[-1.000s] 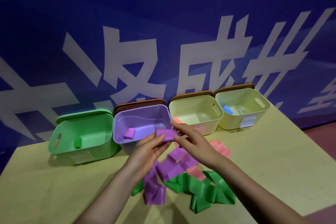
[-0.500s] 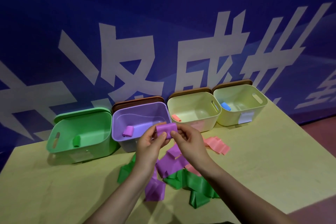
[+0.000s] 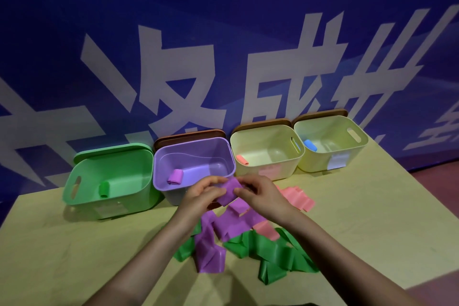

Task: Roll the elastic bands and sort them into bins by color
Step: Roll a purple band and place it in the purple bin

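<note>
From the head camera, both forearms reach forward from the lower edge and converge just in front of the purple bin (image 3: 232,156). The left hand (image 3: 202,195) and right hand (image 3: 258,194) face each other, backs up, fingers curled inward and pinching opposite ends of a partly rolled purple band (image 3: 229,191) held above the table (image 3: 372,206). Its loose tail hangs down to the heap below, where more purple band lies over a green band (image 3: 273,253) and a pink band (image 3: 298,197).

Four bins stand in a row against the blue wall. The green bin (image 3: 82,171) holds a green roll (image 3: 104,189), the purple bin a purple roll (image 3: 175,177), the middle yellow bin (image 3: 267,131) a pink roll (image 3: 242,159), and the far-right yellow bin (image 3: 330,120) a blue roll (image 3: 310,144).
</note>
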{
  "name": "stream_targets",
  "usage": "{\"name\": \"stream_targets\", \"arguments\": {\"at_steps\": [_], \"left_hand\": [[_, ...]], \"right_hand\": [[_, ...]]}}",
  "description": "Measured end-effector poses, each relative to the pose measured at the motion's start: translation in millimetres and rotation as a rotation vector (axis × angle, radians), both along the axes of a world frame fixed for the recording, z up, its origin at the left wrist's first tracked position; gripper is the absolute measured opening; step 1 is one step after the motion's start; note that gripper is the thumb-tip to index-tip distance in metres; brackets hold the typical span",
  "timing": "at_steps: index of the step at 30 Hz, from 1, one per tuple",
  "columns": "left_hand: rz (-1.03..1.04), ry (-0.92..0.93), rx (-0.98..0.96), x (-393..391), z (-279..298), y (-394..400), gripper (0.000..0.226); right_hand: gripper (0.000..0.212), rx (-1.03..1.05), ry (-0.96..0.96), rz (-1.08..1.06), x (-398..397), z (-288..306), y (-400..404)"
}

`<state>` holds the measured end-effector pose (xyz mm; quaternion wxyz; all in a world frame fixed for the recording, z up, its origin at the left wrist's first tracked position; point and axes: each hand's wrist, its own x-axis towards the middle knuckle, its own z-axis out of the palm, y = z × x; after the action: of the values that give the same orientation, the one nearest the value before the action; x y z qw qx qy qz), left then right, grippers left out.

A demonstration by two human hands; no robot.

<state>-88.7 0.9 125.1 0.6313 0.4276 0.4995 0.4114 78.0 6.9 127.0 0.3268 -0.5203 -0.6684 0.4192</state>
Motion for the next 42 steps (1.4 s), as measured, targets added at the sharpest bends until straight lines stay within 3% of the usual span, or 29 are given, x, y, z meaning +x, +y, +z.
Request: {"name": "stream_targets", "arguments": {"at_steps": [3,9,15,20,25,34,38,42], "left_hand": [[-0.014,0.059,0.024,-6,-1,6,0.013],[0.146,-0.091,-0.01,-8,-5,12,0.012],[0.269,-0.253,-0.036,-9,-10,17,0.012],[0.309,-0.305,-0.064,-14,-16,24,0.014],[0.355,-0.345,-0.046,-19,-26,32,0.014],[0.339,-0.077,0.059,-37,-38,53,0.017],[0.332,0.079,0.047,-52,-42,63,0.015],[0.189,0.208,0.132,-68,-25,71,0.027]], "right_hand": [[0.018,0.003,-0.049,0.0,-2,-1,10],[0.031,-0.205,0.362,-0.239,-17,0,21],[0.008,-0.216,0.359,-0.185,-37,-5,26],[0.02,-0.232,0.39,-0.252,-51,-14,42],[0.033,-0.401,0.65,-0.316,-75,-23,62],[0.029,-0.517,0.81,-0.388,-102,-33,78],[0.017,-0.507,0.647,-0.375,-99,-33,80],[0.018,-0.339,0.442,-0.134,-81,-33,72]]}}
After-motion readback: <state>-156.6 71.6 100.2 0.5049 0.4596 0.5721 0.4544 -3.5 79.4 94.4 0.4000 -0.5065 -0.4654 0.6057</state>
